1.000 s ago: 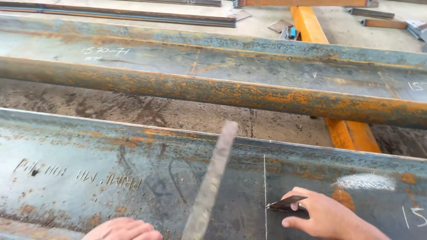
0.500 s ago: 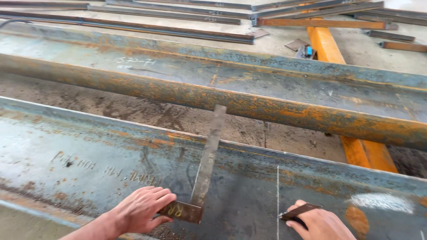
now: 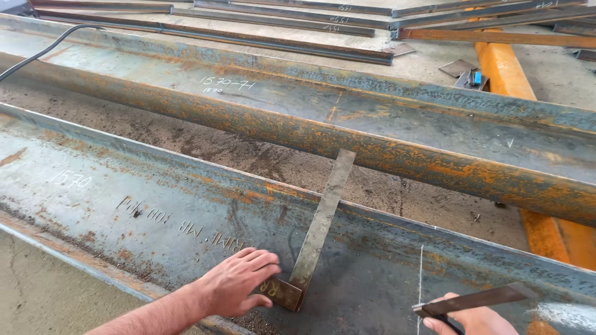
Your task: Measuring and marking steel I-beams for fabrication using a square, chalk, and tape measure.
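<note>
My left hand [image 3: 239, 279] lies flat, fingers stretched, on the short rusty leg of a metal try square [image 3: 323, 223]. The square rests on the web of the near steel beam [image 3: 155, 205], its long blade pointing away over the beam's far flange. At the bottom right my right hand [image 3: 475, 321] grips a dark flat metal strip [image 3: 478, 299], held almost level just right of a thin white chalk line [image 3: 421, 273] drawn across the beam. The lower part of that hand is cut off by the frame edge.
A second rusty beam [image 3: 372, 124] lies parallel behind, with a dusty concrete floor strip [image 3: 248, 155] between the two. An orange support beam [image 3: 503, 68] runs under them at the right. Long flat bars [image 3: 279, 18] lie at the back. A black cable [image 3: 43, 53] trails at the far left.
The square has been laid down on the near beam and my left hand has settled on its short leg. My right hand has dropped lower, the strip now held level.
</note>
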